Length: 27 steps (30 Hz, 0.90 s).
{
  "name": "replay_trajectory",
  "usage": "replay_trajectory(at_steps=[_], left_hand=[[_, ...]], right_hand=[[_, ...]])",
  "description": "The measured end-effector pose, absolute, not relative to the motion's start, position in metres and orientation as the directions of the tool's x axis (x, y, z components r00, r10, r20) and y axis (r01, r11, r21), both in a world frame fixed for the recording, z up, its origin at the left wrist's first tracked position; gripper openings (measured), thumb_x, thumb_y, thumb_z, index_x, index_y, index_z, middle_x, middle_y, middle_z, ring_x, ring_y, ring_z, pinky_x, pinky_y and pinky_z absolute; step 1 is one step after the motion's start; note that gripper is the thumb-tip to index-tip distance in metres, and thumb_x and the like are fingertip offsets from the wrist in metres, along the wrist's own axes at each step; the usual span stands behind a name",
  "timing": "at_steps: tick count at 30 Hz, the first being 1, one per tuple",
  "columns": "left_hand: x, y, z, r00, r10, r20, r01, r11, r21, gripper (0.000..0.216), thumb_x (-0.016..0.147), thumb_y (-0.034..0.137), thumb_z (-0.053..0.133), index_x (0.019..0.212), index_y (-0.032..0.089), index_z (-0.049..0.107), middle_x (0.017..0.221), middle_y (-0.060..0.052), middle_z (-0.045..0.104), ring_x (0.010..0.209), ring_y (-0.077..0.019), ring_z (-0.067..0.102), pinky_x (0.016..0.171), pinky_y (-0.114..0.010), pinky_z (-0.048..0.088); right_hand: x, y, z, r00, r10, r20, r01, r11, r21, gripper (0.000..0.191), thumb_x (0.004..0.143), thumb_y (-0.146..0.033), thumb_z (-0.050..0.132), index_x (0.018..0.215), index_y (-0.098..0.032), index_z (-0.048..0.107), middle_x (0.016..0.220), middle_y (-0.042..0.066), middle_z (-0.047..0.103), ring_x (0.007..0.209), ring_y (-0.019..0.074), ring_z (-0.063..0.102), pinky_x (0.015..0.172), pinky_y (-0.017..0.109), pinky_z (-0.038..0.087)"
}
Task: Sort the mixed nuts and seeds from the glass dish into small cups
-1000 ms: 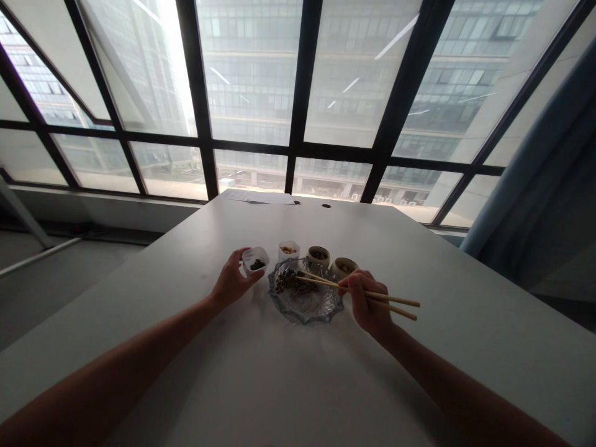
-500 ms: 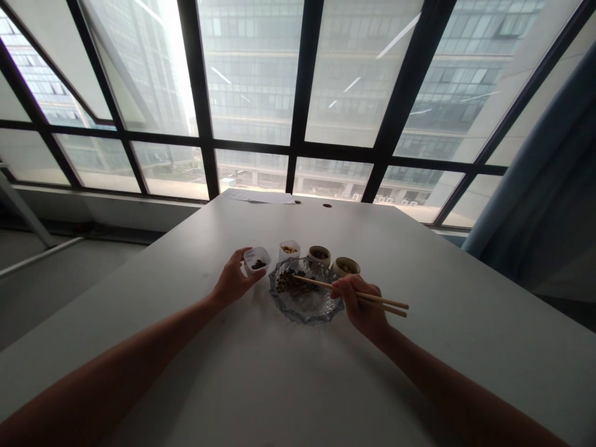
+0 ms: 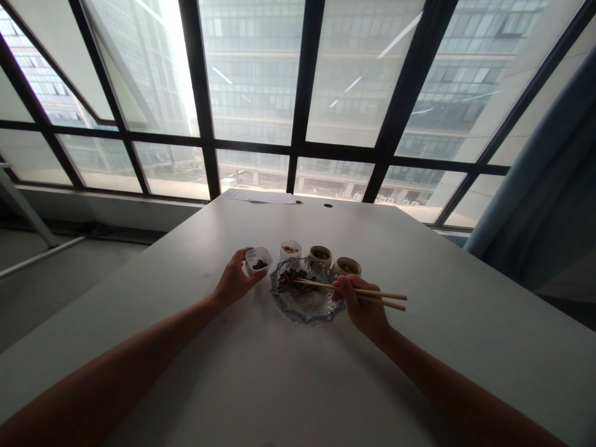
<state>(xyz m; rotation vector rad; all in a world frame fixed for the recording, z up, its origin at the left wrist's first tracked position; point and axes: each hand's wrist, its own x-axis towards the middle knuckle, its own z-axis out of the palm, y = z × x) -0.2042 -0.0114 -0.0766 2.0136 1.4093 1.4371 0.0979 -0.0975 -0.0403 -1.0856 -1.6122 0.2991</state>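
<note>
At centre-left of the frame the left hand (image 3: 234, 280) is closed around a small white cup (image 3: 259, 258), thumb and fingers against its wall. The cup stands on the grey table (image 3: 279, 372) and contains a few dark pieces. Just right of it lies the glass plate (image 3: 307, 308), scalloped at the rim, with a pile of dark pieces (image 3: 289, 280) on its upper-left part. Behind the plate stand a second white cup (image 3: 290, 249) with pale contents, a round bowl (image 3: 320, 254) and a second round bowl (image 3: 346, 266), each with a little in it. At centre-right the right hand (image 3: 364, 305) is clamped on the chopsticks (image 3: 372, 296), tips laid at the pile – whether they pinch a piece cannot be told. Judged from the contents, the work is at an early-to-middle stage: the containers hold small amounts, and the bulk of the material lies on the plate.
</note>
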Motion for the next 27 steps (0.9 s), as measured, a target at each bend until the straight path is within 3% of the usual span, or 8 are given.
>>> replay_trajectory(at_steps=[15,24,27], left_hand=[[-0.205,-0.01,-0.078,0.031,0.828,0.559,0.539,-0.485,0.689,0.065,0.072,0.047,0.076,0.125,0.019,0.054,0.117,-0.011,0.068,0.103,-0.0262,0.068,0.093,-0.045,0.055],[-0.205,-0.012,-0.076,0.041,0.809,0.587,0.533,-0.514,0.672,0.061,0.07,0.036,0.077,0.125,0.022,0.052,0.115,-0.008,0.069,0.102,-0.0255,0.068,0.099,-0.048,0.053],[-0.205,-0.013,-0.074,0.06,0.794,0.605,0.511,-0.545,0.664,0.06,0.071,0.031,0.076,0.125,0.022,0.051,0.123,-0.009,0.068,0.109,-0.0265,0.067,0.103,-0.048,0.051]], right_hand=[[0.094,-0.099,-0.04,0.093,0.78,0.619,0.409,0.537,-0.738,0.05,0.093,-0.062,0.053,0.071,-0.02,0.068,0.051,0.004,0.068,0.046,0.0178,0.065,0.047,0.028,0.052],[0.097,-0.08,-0.047,0.422,0.806,0.415,0.125,0.402,-0.907,0.056,0.088,-0.07,0.054,0.072,-0.018,0.066,0.046,0.003,0.064,0.041,0.0178,0.061,0.044,0.03,0.051],[0.1,-0.084,-0.045,0.365,0.773,0.519,0.229,0.466,-0.855,0.052,0.094,-0.064,0.049,0.075,-0.018,0.066,0.047,0.002,0.064,0.043,0.0188,0.063,0.046,0.031,0.05]])
